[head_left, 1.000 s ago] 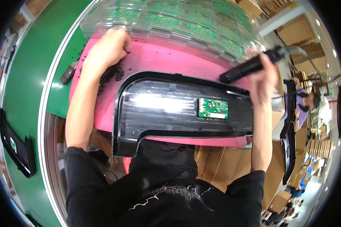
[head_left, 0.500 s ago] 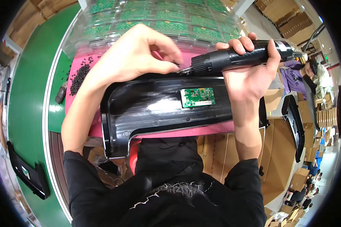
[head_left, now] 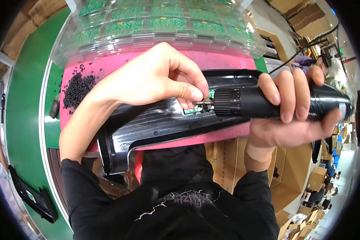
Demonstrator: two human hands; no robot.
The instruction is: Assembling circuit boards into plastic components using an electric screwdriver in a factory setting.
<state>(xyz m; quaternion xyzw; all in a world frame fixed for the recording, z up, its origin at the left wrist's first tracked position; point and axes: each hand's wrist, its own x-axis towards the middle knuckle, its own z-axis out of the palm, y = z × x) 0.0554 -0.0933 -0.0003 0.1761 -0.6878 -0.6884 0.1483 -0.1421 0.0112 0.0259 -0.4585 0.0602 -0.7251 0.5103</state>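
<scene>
My right hand [head_left: 287, 96] is wrapped round a thick black electric screwdriver [head_left: 248, 102], held level with its bit pointing left. My left hand [head_left: 164, 76] has thumb and fingers pinched together at the bit; a few small dark pieces cluster there, too small to name surely. Beneath both hands lies a long, glossy black plastic casing [head_left: 148, 122], its inside facing up. A small green circuit board [head_left: 191, 111] sits in it, partly hidden by the left fingers and the tool. To the left, a heap of small black screws [head_left: 77, 93] rests on the pink mat [head_left: 116, 60].
Stacked clear plastic trays [head_left: 160, 42] of green boards stand behind the mat. A dark lump [head_left: 55, 109] lies left of the screws. Another black casing [head_left: 34, 198] is on the green surface at far left. Cardboard boxes [head_left: 294, 160] are at right, with a person [head_left: 304, 62] beyond.
Both hands and the screwdriver have come nearer to me, from the casing's far edge to over the circuit board. The casing has shifted slightly and tilted, its left end nearer me.
</scene>
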